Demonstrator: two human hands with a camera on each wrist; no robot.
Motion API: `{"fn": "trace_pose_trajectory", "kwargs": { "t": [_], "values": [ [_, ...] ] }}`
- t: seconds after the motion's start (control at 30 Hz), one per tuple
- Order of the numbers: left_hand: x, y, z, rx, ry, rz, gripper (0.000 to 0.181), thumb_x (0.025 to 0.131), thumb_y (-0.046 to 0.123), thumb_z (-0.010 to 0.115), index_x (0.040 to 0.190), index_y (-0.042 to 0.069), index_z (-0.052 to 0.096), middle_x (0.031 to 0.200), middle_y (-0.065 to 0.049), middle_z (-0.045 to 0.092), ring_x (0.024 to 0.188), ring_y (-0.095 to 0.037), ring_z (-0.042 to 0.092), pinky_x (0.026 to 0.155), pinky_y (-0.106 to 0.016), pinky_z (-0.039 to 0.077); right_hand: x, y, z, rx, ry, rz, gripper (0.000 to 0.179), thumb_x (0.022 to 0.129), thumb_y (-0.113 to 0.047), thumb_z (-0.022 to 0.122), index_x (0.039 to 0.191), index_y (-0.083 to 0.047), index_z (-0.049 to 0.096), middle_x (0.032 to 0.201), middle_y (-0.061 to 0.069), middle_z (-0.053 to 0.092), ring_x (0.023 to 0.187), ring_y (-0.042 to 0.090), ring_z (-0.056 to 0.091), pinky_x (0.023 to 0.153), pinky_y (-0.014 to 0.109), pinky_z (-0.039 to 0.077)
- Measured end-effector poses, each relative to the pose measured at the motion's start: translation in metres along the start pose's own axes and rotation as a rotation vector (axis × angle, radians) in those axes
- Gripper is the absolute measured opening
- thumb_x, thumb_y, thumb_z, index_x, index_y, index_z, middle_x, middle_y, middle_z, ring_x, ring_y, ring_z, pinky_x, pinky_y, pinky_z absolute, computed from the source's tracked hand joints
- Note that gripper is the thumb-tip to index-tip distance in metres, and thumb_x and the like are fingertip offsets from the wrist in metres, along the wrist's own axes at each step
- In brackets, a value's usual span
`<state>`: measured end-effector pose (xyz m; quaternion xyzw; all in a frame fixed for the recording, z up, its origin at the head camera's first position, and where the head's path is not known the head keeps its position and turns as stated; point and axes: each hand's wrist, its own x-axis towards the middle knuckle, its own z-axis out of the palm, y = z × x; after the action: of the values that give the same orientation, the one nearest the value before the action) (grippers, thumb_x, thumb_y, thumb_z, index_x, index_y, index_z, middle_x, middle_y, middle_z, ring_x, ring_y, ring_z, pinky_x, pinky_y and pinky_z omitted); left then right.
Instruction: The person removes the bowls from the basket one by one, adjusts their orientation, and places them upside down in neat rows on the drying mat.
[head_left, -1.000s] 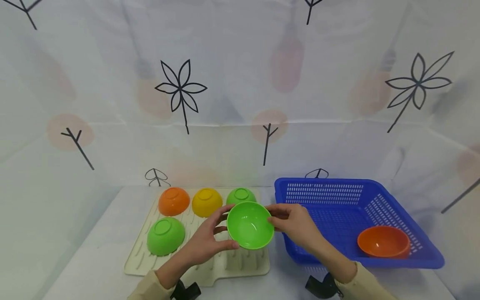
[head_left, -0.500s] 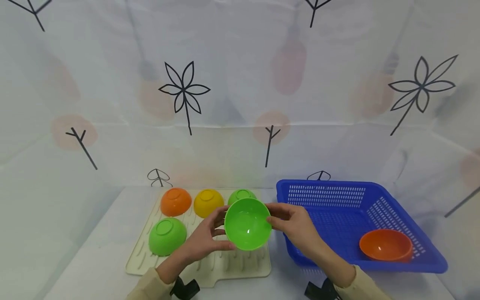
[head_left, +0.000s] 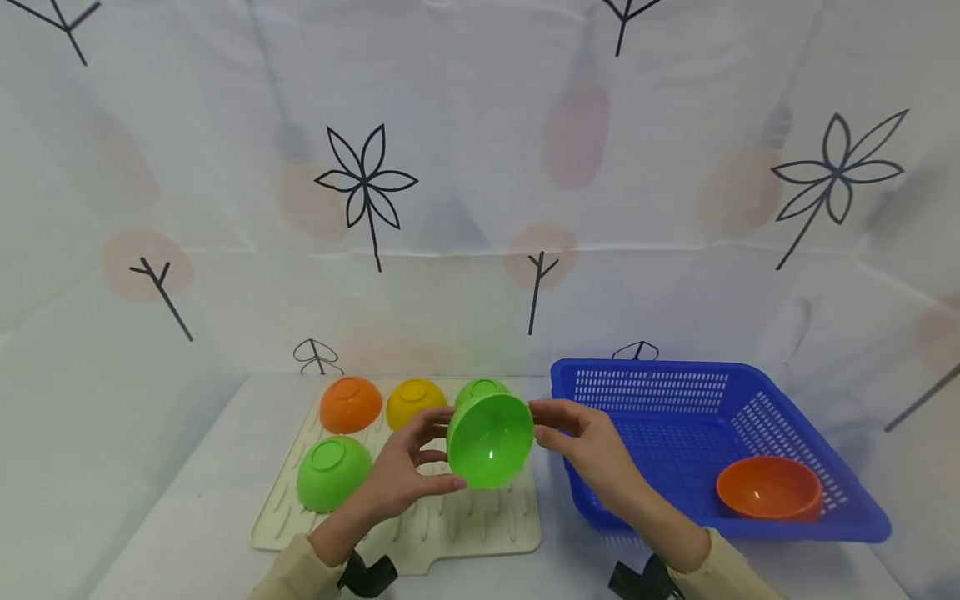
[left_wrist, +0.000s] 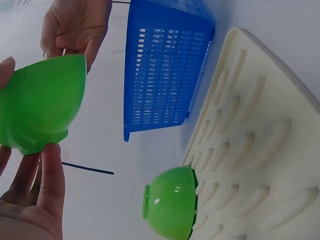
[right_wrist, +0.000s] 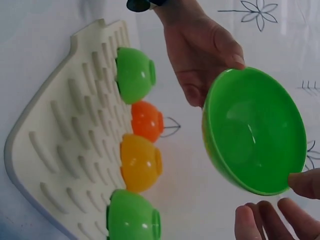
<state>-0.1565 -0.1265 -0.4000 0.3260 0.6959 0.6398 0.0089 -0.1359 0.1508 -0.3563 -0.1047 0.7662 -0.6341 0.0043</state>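
Observation:
A bright green bowl (head_left: 491,442) is held up above the drying mat (head_left: 480,529), tilted so that its inside faces the head camera. My left hand (head_left: 405,467) grips it from the left, with the thumb at the lower rim and the fingers behind. On the other side my right hand (head_left: 588,450) pinches the rim, thumb in front. Upside down on the cream mat lie an orange bowl (head_left: 350,405), a yellow bowl (head_left: 414,402), a green bowl (right_wrist: 134,215) at the back and another green bowl (head_left: 333,473) at the front left.
To the right stands a blue plastic basket (head_left: 757,392) with perforated walls. An orange bowl (head_left: 771,487) sits upright in its front right part. A white cloth with printed plants hangs behind the white table (head_left: 195,500).
Between both hands the green bowl has tilted, its opening turning downward and its outer wall now showing at the top. The hands have shifted only slightly; the other bowls have stayed put.

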Motion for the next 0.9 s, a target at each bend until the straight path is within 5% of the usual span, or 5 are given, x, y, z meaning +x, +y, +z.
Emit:
{"fn": "trace_pose_trajectory", "kwargs": {
  "t": [0.23,0.7,0.9],
  "values": [
    [0.0003,0.0032,-0.0016,0.123,0.026,0.092,0.076,0.074,0.004,0.087,0.141,0.010,0.052,0.133,-0.010,0.055,0.120,-0.021,0.054,0.084,-0.042,0.058,-0.0005,-0.0021,0.0004,0.023,-0.049,0.033,0.045,0.095,-0.023,0.068,0.134,-0.002,0.060,0.131,0.013,0.063,0.121,0.030,0.059,0.099,0.041,0.050],
    [-0.0011,-0.0017,0.0026,0.357,0.032,0.198,0.072,0.072,0.012,0.090,0.138,0.016,0.059,0.135,-0.002,0.055,0.117,-0.026,0.054,0.081,-0.034,0.057,-0.0002,-0.0052,0.0025,-0.009,-0.110,0.089,0.053,0.097,-0.034,0.065,0.140,-0.004,0.055,0.141,0.016,0.054,0.126,0.033,0.055,0.095,0.040,0.053],
    [-0.0001,-0.0012,0.0056,0.434,0.030,0.228,0.080,0.067,0.013,0.093,0.139,0.017,0.059,0.134,0.001,0.056,0.117,-0.019,0.049,0.085,-0.032,0.051,0.0003,-0.0028,0.0019,-0.038,-0.153,0.078,0.054,0.099,-0.036,0.062,0.139,-0.002,0.054,0.137,0.017,0.056,0.121,0.031,0.058,0.093,0.040,0.054]
  ]
}}
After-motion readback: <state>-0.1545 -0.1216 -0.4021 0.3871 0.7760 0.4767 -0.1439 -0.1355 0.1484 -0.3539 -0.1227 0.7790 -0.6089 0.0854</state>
